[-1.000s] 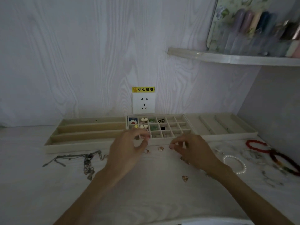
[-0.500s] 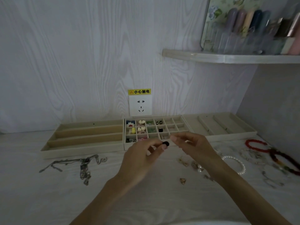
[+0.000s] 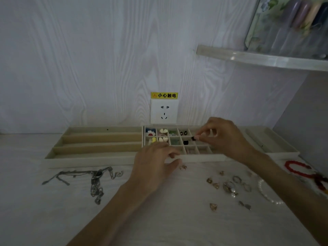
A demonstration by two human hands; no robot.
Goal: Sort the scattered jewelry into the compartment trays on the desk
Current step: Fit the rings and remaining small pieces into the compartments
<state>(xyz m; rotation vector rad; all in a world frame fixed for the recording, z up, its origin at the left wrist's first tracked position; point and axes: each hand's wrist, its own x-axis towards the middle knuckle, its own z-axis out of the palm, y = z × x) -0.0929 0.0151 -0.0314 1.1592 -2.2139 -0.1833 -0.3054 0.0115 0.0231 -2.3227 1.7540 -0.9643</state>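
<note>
Nearest on the bench (image 3: 53,219) lies the loose jewelry that is not yet sorted: a gold heart charm (image 3: 213,207), a group of rings (image 3: 230,186) and small gold pieces, a pearl bracelet (image 3: 266,194) at the right, and a silver chain (image 3: 94,181) at the left. A red bead bracelet (image 3: 298,170) lies at the far right edge.

A little further, the left hand (image 3: 154,166) rests low at the front wall of the grid tray (image 3: 204,158). Its fingers are loosely curled; I cannot tell if they hold something. A small gold piece (image 3: 183,167) lies just beside the thumb.

Further still, the right hand (image 3: 221,135) is over the grid tray. Its thumb and forefinger pinch a small black piece (image 3: 193,138) tightly, above the cell next to the one where a similar black stud (image 3: 185,142) already lies. The long slot tray (image 3: 99,139) at the left holds nothing visible.

The risk, I think, is in the release. The cells are small and close together, so the piece can bounce off a divider and land in the wrong cell. The light is also poor, so a dark piece that falls onto the bench may be hard to find.
</note>
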